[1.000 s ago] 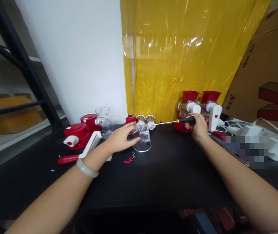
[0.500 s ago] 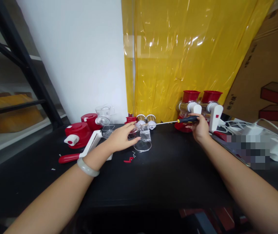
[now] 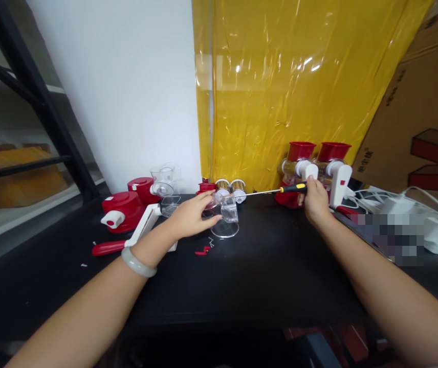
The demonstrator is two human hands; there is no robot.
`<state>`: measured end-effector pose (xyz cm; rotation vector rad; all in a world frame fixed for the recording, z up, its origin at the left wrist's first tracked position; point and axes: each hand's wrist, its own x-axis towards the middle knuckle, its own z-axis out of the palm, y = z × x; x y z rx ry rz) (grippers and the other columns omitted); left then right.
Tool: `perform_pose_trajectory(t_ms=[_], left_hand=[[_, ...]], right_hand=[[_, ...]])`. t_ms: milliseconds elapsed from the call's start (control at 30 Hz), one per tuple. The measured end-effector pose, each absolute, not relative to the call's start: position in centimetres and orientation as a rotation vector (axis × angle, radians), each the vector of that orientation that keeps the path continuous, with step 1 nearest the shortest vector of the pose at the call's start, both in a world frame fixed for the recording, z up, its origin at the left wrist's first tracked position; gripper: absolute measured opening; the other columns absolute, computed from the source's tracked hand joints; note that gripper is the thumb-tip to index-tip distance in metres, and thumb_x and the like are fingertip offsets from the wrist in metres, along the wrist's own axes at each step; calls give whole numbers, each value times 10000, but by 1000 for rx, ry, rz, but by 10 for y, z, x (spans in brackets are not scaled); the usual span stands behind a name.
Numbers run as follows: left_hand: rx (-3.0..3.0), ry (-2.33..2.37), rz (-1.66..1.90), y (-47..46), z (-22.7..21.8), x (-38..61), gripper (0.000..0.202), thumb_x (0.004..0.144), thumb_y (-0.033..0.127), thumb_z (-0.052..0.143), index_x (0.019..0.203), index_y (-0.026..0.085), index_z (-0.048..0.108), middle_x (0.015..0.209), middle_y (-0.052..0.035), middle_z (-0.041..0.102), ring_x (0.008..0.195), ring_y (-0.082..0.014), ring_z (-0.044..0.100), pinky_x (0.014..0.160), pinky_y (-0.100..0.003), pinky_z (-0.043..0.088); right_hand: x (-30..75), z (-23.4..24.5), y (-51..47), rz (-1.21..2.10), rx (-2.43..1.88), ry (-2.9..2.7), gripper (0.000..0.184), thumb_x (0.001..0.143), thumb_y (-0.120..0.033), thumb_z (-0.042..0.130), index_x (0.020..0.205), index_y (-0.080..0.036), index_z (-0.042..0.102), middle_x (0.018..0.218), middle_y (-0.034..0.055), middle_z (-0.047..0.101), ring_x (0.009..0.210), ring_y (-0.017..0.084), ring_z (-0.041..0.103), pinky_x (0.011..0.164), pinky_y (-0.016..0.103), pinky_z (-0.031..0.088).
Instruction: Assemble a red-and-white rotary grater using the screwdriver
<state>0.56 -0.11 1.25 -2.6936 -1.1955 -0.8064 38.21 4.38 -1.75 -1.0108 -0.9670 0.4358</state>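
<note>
My left hand [image 3: 192,217] is wrapped round a clear plastic housing [image 3: 227,217] that stands on its round base on the black table [image 3: 242,276]. My right hand [image 3: 314,202] grips the black-and-yellow handle of a long screwdriver [image 3: 276,190]. Its thin metal shaft runs level to the left, and the tip reaches the top of the clear housing by my left fingers. A pale bangle sits on my left wrist.
Red-and-white grinder parts [image 3: 127,209] and a white crank with a red handle [image 3: 127,240] lie at the left. Two metal drums [image 3: 230,188] stand behind the housing. Two assembled red-topped grinders [image 3: 319,171] stand at the right, with white cables [image 3: 414,214] beyond. Small red scraps [image 3: 202,251] lie near the housing.
My right hand has shifted slightly on the screwdriver handle, exposing more of its yellow end. The left hand and the clear housing stay where they were.
</note>
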Motion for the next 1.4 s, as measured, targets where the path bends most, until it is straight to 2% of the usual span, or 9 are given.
perform_pose_trajectory(t_ms=[200, 333, 533, 667, 800, 900, 1133, 1233, 1400], left_hand=[[-2707, -1195, -809, -1, 13, 5, 477, 895, 536, 588, 1231, 200, 616, 1460, -138, 543, 1255, -324, 598, 996, -458, 534], [-2708, -1207, -801, -2, 14, 6, 464, 893, 531, 588, 1214, 198, 617, 1463, -136, 541, 1242, -320, 609, 989, -455, 536], [-2717, -1207, -809, -3, 15, 6, 456, 891, 526, 593, 1211, 201, 610, 1461, -142, 541, 1256, -324, 599, 1004, -468, 524], [-2728, -1224, -791, -4, 16, 7, 455, 891, 520, 590, 1201, 187, 612, 1465, -149, 534, 1259, -328, 596, 1009, -472, 521], [-2719, -1235, -801, -4, 16, 7, 480, 885, 526, 594, 1223, 186, 609, 1449, -149, 549, 1248, -334, 601, 1003, -471, 523], [-2724, -1220, -802, -4, 16, 7, 460, 888, 523, 593, 1212, 197, 609, 1462, -144, 539, 1253, -328, 599, 1011, -469, 520], [-2725, -1200, -816, -3, 15, 6, 445, 891, 509, 598, 1222, 211, 607, 1464, -141, 538, 1247, -323, 604, 1010, -471, 521], [-2738, -1197, -811, -3, 15, 6, 444, 895, 516, 591, 1210, 204, 611, 1469, -143, 533, 1256, -327, 596, 1025, -478, 510], [-2741, -1213, -810, -4, 16, 6, 453, 895, 512, 589, 1218, 195, 607, 1475, -147, 526, 1255, -328, 597, 1008, -474, 518]], right_hand=[[382, -14, 43, 668, -857, -868, 329, 819, -535, 509, 874, -223, 598, 604, -24, 605, 438, 141, 596, 376, 248, 448], [380, -12, 41, 687, -815, -880, 279, 776, -442, 528, 906, -212, 617, 668, -25, 635, 474, 139, 634, 391, 233, 469], [377, -12, 41, 610, -946, -860, 341, 788, -528, 618, 911, -211, 601, 501, -65, 538, 353, 108, 508, 336, 207, 406], [378, -13, 41, 556, -963, -881, 397, 806, -610, 593, 863, -218, 572, 475, -70, 504, 345, 103, 478, 339, 209, 403], [379, -13, 41, 648, -884, -860, 345, 820, -551, 506, 874, -219, 582, 601, -25, 591, 398, 131, 558, 354, 236, 423], [380, -13, 41, 655, -838, -879, 307, 790, -477, 506, 895, -210, 615, 706, 4, 642, 450, 142, 606, 372, 243, 440], [379, -13, 42, 610, -938, -861, 323, 775, -491, 610, 916, -200, 631, 543, -49, 539, 363, 100, 493, 335, 206, 388], [378, -13, 41, 566, -964, -875, 336, 804, -527, 591, 897, -205, 625, 498, -63, 502, 352, 96, 472, 333, 198, 384], [379, -12, 39, 657, -870, -855, 302, 818, -477, 498, 891, -208, 616, 622, -29, 589, 405, 116, 550, 357, 221, 425]])
